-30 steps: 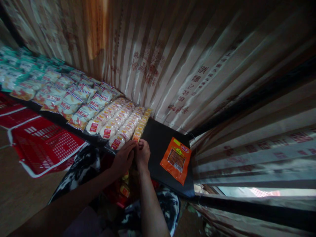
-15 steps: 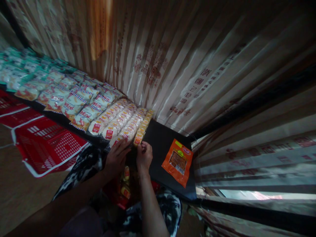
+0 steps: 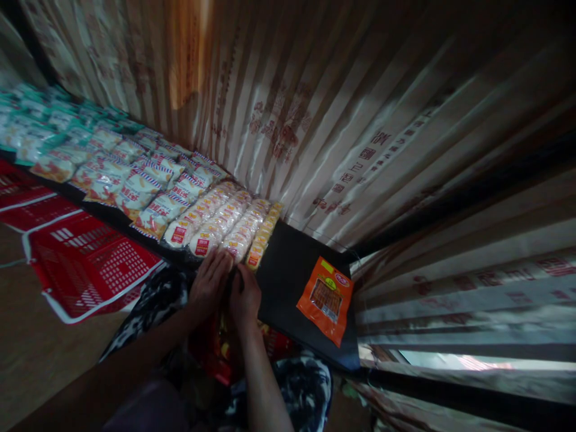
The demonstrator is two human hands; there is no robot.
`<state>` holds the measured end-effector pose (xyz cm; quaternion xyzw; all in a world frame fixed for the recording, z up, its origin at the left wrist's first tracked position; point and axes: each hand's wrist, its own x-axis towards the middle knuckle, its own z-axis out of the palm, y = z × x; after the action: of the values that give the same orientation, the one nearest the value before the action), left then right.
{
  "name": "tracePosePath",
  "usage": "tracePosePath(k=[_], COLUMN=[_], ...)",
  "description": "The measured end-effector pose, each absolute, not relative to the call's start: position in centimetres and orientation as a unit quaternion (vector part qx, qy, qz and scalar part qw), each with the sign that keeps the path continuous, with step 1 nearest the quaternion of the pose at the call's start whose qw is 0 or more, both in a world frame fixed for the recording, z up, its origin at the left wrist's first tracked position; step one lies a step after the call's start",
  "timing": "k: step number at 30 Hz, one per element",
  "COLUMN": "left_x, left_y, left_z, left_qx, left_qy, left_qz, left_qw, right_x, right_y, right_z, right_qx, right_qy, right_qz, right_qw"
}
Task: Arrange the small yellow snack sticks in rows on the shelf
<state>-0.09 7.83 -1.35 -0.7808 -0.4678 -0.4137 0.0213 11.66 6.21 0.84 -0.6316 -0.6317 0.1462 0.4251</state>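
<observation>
Side by side on the black shelf (image 3: 288, 270) lie rows of clear-wrapped, round white snack packs (image 3: 216, 231) with red and orange labels. A narrower row of yellow snack packs (image 3: 261, 246) stands at their right. My left hand (image 3: 210, 287) rests its outstretched fingers against the front end of the third white row. Close beside it, my right hand (image 3: 245, 295) has its fingers bent in at the front of the white and yellow rows; what they may grip is hidden. Below both hands, a red basket (image 3: 220, 366) holds a few yellow packs, partly covered by my arms.
An orange snack bag (image 3: 327, 300) lies flat on the shelf at the right. Blue-and-white striped bags (image 3: 139, 189) and green bags (image 3: 31, 132) fill the left. Red shopping baskets (image 3: 94, 258) stand on the floor. A printed, pleated curtain (image 3: 288, 120) hangs behind the shelf.
My right hand has shifted left and slightly down, from the front of the yellow row to beside my left hand. My left hand has moved down a little.
</observation>
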Motion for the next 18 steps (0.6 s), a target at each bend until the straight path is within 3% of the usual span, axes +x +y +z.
tracePosePath(k=[10,18], left_x=[-0.2,-0.4], left_y=[8.8,9.1], left_z=[-1.9,-1.4], left_qx=[-0.787,-0.798], left_qy=[-0.454,-0.468], left_qz=[-0.416,-0.373], left_qw=[0.023,0.068], right_x=[11.5,12.0], right_y=[6.9,5.9], right_z=[1.0,1.5], right_qx=[-0.617,-0.624], right_qy=[-0.648,-0.596], right_qz=[0.16,0.122], right_qw=[0.418,0.491])
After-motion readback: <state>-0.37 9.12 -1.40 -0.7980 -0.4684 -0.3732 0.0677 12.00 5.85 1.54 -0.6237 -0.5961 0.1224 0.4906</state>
